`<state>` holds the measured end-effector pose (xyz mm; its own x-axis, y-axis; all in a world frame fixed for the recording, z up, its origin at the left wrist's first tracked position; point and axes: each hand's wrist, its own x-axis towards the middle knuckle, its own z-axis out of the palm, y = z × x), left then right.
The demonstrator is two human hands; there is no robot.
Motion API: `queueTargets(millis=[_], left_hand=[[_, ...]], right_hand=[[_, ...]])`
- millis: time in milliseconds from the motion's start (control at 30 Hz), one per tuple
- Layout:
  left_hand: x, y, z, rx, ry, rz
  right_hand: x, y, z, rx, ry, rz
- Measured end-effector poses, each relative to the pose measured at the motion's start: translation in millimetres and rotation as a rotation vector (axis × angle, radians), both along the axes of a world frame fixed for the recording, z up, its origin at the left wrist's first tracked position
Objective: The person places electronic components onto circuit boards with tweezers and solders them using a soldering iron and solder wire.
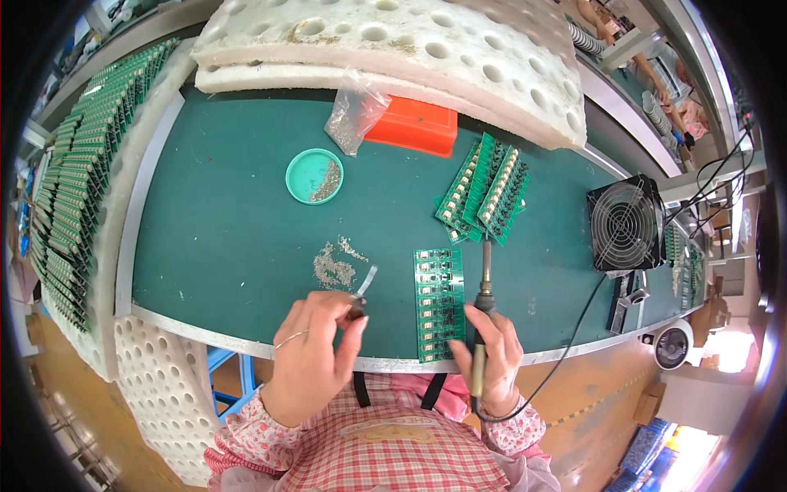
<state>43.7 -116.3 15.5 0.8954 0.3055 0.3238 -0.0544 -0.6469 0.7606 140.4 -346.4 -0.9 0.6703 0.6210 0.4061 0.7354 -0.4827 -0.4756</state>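
My right hand (496, 357) is closed round the handle of a soldering iron (485, 299). Its metal shaft points away from me and ends at the near edge of a pile of green circuit boards (485, 190). Just left of that hand, a single circuit board (439, 305) lies lengthwise near the table's front edge. My left hand (316, 348) pinches a slim tool with a dark body and a pale flat tip, apparently tweezers (368, 281). Beyond its fingers, tiny loose parts (333, 269) are scattered on the green table (221, 238).
A round green dish (300, 157) holds more tiny parts. Behind it are a clear bag (352, 115), a red bin (418, 125) and white foam blocks (393, 41). A black fan (626, 223) stands at right; the iron's cord (566, 354) loops below it. Boards fill a rack (90, 180) at left.
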Motion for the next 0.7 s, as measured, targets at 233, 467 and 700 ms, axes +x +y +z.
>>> queueTargets(millis=[233,467,700], left_hand=[[-15,1,1,0.004,0.229,0.058],[-17,1,-3,0.055,0.261,0.033],[21,12,-22,0.187,0.048,0.307]], right_hand=[[1,7,-9,-0.054,-0.040,-0.016],[2,14,-5,0.007,0.008,-0.024],[-4,5,-14,0.084,0.003,-0.036]])
